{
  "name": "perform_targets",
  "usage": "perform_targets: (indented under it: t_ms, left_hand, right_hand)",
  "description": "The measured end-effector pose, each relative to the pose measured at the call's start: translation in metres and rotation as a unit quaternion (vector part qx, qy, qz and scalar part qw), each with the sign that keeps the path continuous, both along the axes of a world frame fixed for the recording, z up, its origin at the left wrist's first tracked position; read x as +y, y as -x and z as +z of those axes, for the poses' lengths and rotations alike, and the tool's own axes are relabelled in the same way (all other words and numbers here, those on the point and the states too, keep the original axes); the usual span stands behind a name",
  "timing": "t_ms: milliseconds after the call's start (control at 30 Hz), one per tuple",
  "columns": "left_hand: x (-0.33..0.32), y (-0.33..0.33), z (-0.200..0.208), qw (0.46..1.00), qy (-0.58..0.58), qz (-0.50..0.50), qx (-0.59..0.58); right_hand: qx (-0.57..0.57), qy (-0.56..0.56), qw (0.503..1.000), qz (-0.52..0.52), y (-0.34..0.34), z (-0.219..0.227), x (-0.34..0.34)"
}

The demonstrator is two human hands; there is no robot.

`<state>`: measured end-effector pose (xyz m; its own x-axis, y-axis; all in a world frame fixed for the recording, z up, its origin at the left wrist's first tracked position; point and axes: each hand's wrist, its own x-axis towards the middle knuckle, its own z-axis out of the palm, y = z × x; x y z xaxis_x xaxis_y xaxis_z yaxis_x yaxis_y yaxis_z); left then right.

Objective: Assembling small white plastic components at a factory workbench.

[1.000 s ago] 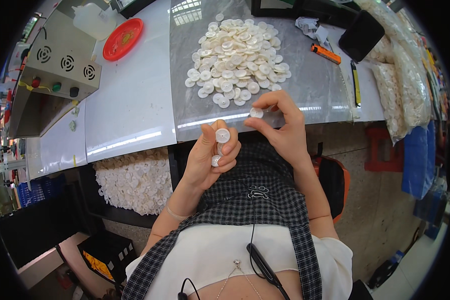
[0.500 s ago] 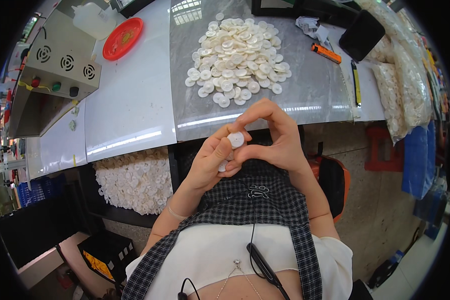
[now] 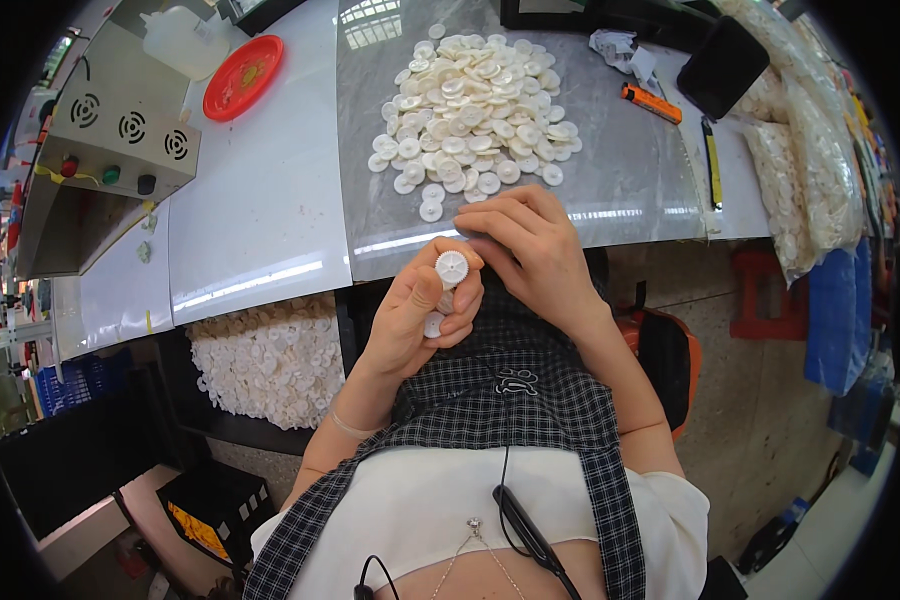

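Note:
My left hand (image 3: 410,310) is closed around a few white plastic gears, just off the table's front edge. One toothed gear (image 3: 452,268) shows its face between thumb and forefinger, and another gear (image 3: 434,324) peeks out lower in the palm. My right hand (image 3: 530,245) is beside it at the table edge, fingers stretched toward the left and thumb apart below them. Nothing shows between those fingers, though their undersides are hidden. Beyond both hands, a heap of white gears (image 3: 480,110) covers part of the grey mat, with a loose gear (image 3: 431,211) at its near side.
A red plate (image 3: 232,98) and a metal box with knobs (image 3: 120,130) stand at the left. An orange marker (image 3: 652,103), a yellow cutter (image 3: 712,165) and bagged parts (image 3: 780,190) lie right. Below the table's left part sits a container of white parts (image 3: 270,360).
My right hand has come away from the left hand and moved up to the table edge. The top gear in my left hand now shows its toothed rim. A gear at the heap's near side has shifted left.

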<state>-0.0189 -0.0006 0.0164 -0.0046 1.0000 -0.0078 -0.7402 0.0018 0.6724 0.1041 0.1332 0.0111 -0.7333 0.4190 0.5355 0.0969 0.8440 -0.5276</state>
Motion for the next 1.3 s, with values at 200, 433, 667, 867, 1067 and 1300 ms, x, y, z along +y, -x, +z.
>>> perform_targets:
  t_ms: [200, 433, 667, 867, 1067, 1300]
  left_hand:
    - [-0.001, 0.004, 0.0, 1.0, -0.008, 0.023, -0.008]
    - [-0.003, 0.008, 0.001, 0.999, -0.015, 0.04, 0.019]
    - [-0.004, 0.01, 0.0, 0.999, -0.006, 0.029, -0.012]
    - [-0.004, 0.011, -0.005, 0.999, -0.022, 0.023, -0.04]
    - [-0.004, 0.009, -0.007, 0.999, -0.017, 0.016, -0.029]
    - [-0.005, 0.009, -0.004, 1.0, 0.012, 0.006, 0.008]
  right_hand:
    - [0.015, 0.039, 0.999, 0.027, 0.012, 0.003, -0.005]
    - [0.01, -0.008, 0.997, 0.077, 0.025, -0.003, -0.005]
    - [0.004, 0.026, 0.998, 0.051, 0.007, -0.002, -0.002]
    - [0.017, 0.014, 1.0, -0.012, -0.009, 0.002, 0.001]
    - [0.002, 0.015, 1.0, -0.026, -0.02, 0.0, 0.003]
    - [-0.011, 0.003, 1.0, -0.007, -0.024, 0.01, -0.002]
